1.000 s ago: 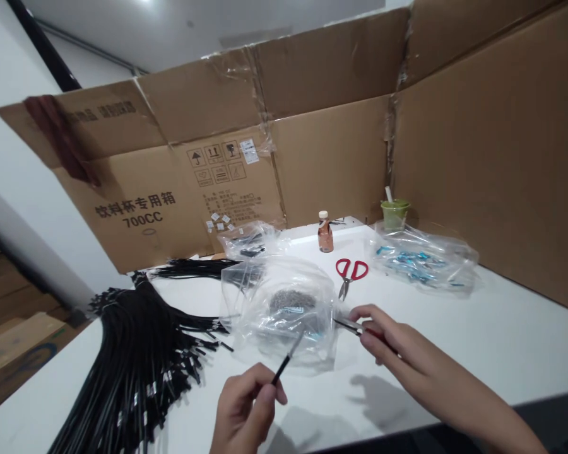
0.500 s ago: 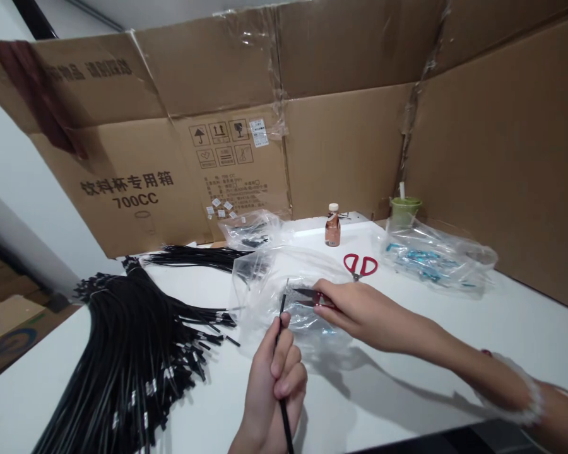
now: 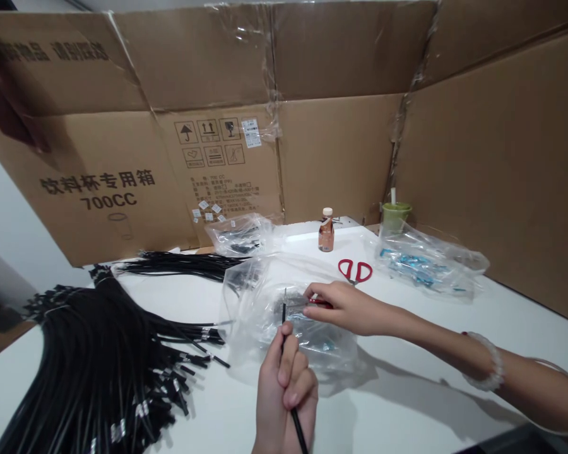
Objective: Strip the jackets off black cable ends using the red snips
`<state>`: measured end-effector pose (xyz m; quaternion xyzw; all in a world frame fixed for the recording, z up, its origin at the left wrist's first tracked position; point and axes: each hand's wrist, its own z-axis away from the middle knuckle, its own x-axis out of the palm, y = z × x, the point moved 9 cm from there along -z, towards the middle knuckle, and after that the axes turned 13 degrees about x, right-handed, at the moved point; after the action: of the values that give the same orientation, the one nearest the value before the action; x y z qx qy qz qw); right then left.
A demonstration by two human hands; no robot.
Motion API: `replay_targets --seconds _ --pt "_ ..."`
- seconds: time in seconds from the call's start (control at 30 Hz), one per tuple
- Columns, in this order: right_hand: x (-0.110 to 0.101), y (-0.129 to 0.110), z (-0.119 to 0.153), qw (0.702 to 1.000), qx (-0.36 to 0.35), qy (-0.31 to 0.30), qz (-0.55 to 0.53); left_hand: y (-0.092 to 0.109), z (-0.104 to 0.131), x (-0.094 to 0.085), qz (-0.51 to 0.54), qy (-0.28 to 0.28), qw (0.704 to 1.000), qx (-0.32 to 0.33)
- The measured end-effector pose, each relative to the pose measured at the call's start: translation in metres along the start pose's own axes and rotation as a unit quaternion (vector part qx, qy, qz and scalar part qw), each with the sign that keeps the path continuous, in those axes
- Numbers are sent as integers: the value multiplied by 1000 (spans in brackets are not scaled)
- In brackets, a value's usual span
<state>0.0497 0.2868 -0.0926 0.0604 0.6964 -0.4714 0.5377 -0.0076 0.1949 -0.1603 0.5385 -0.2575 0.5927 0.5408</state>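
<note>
Closed around a thin black cable (image 3: 299,430) is my left hand (image 3: 286,384), in the lower middle of the head view. The cable's tip stands upright above the fingers and ends in a thin bare strand. To the right of that tip, my right hand (image 3: 353,308) grips small red-handled snips (image 3: 320,304). The snips' blades point left at the cable end; whether they touch it I cannot tell. Beneath both hands lies a clear plastic bag (image 3: 246,315) with small shiny contents that are hard to make out.
A large bundle of black cables (image 3: 89,366) covers the left of the white table (image 3: 388,397), with a second bundle (image 3: 189,265) behind. Red-handled scissors (image 3: 355,271), a small bottle (image 3: 326,232), a green cup (image 3: 396,217) and a bag of blue pieces (image 3: 421,265) stand or lie beyond. Cardboard (image 3: 336,145) walls the back.
The view has shifted slightly. My right hand has tilted, so the snips show less and sit closer to the cable tip. My left hand still holds the cable.
</note>
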Motion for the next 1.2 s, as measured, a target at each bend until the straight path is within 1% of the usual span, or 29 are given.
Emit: replay_targets --seconds 0.23,0.37,0.47,0.63,0.73,0.8,0.9,1.03,1.1,1.2 --pt "8 4 -15 1000 4 -8 17 -1 -2 -1 -28 6 1000 -2" --pt "9 4 -21 999 19 -10 34 -2 -1 -3 -48 44 998 6" --pt "10 4 -26 998 35 -42 44 -4 -3 -3 -47 60 997 11" --pt "11 6 -39 989 59 -125 57 -6 -8 8 -35 44 998 0" --pt "9 7 -47 984 68 -151 62 -4 -11 17 -40 34 999 -6" --pt "5 7 -52 983 73 -157 63 -2 -12 25 -41 25 999 -10" --pt "-2 5 -57 984 79 -145 61 0 -15 34 -43 16 999 -15" --pt "-15 4 -57 992 87 -80 46 9 -23 43 -36 6 999 6" --pt "-16 5 -55 995 82 -45 37 14 -27 45 -29 6 999 21" --pt "-12 6 -50 997 68 -9 30 18 -32 43 -22 9 999 30"
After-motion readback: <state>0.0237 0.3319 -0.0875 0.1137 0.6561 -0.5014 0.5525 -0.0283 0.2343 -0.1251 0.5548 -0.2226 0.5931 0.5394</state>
